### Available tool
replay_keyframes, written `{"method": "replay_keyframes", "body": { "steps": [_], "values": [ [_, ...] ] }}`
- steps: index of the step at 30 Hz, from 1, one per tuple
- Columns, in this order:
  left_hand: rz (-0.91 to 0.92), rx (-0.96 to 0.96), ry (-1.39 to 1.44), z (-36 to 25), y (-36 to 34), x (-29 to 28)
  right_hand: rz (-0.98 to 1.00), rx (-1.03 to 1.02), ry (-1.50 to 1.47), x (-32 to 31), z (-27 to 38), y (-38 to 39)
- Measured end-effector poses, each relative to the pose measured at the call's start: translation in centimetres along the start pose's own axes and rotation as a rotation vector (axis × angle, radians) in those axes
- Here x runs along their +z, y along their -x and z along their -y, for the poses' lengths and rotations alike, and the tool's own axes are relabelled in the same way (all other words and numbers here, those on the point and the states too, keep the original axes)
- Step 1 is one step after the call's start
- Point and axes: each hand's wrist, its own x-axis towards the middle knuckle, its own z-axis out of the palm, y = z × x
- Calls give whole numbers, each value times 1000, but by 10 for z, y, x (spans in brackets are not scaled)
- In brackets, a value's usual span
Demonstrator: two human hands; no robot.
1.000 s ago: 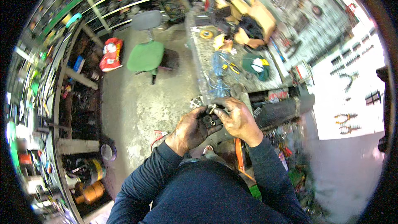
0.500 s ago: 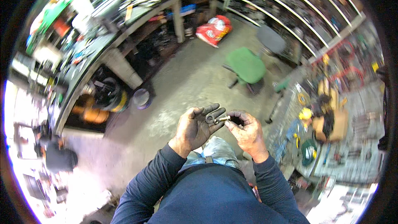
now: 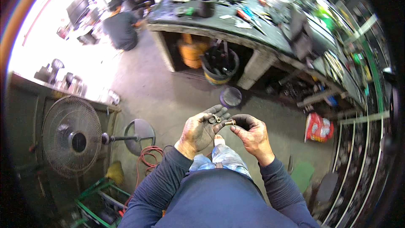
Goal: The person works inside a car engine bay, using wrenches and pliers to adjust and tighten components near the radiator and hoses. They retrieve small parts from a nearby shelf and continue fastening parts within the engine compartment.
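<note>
My left hand (image 3: 198, 128) is palm up with its fingers stretched out. On its fingers rest a dark metal ring (image 3: 211, 119) and a small metal nut (image 3: 218, 120). Beside them, my right hand (image 3: 254, 134) pinches a short brassy bolt (image 3: 230, 123) between thumb and fingers, its shank pointing toward the left palm. Both hands are smeared with dark grime and are held in front of my body at waist height.
A workbench (image 3: 190, 22) with tools runs across the far side. Below it stand a bucket (image 3: 220, 65) and an orange container (image 3: 190, 55). A pedestal fan (image 3: 76, 137) is at left, near a red hose (image 3: 147, 160). Another person (image 3: 120, 27) crouches far left.
My view and body have turned left, so the fan and crouching person now show plainly and the red bag has shifted right. The bolt is a little farther from the ring and nut.
</note>
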Motion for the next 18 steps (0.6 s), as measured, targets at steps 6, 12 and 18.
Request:
{"method": "replay_keyframes", "body": {
  "steps": [6,12,18],
  "values": [
    [-28,326,47,-108,-11,-5,368,-84,89,70,40,-150],
    [-222,551,190,-214,-23,-62,542,-36,155,174,56,-277],
    [-344,847,258,-395,-30,-118,749,-63,67,350,81,-413]
  ]
}}
